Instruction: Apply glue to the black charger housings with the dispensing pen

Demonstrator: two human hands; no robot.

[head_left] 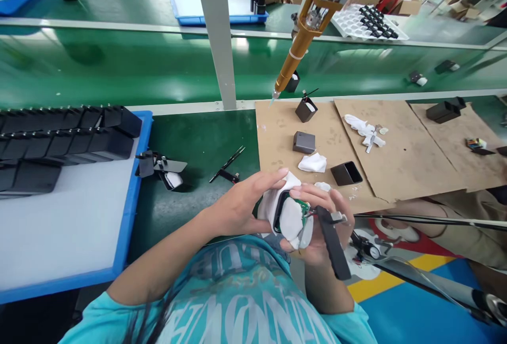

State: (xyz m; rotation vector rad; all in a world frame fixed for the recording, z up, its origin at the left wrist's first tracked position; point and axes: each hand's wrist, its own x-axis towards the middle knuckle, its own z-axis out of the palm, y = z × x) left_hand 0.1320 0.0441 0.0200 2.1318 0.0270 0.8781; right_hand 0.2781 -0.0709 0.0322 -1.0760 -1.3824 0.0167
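Observation:
Close to my chest, my left hand (250, 204) is wrapped round a small black case (280, 211) with white cloth (269, 208) between hand and case. The case's open end faces right. A green circuit board (304, 207) and a white pad (291, 219) show at that end, partly sticking out. My right hand (332, 209) closes round the same end from the far right side, fingers against the board and pad. From there a long black end panel (335, 246) hangs, joined by thin wires. The inside of the case is hidden.
A blue-rimmed tray (125, 217) with rows of black cases stands left. Nearby lie an opened unit (160, 170) and tweezers (227, 164). Cardboard (277, 138) on the right bears a black case (346, 173), a grey block (304, 142) and white cloth (312, 163). An orange dispensing tool (293, 56) hangs above.

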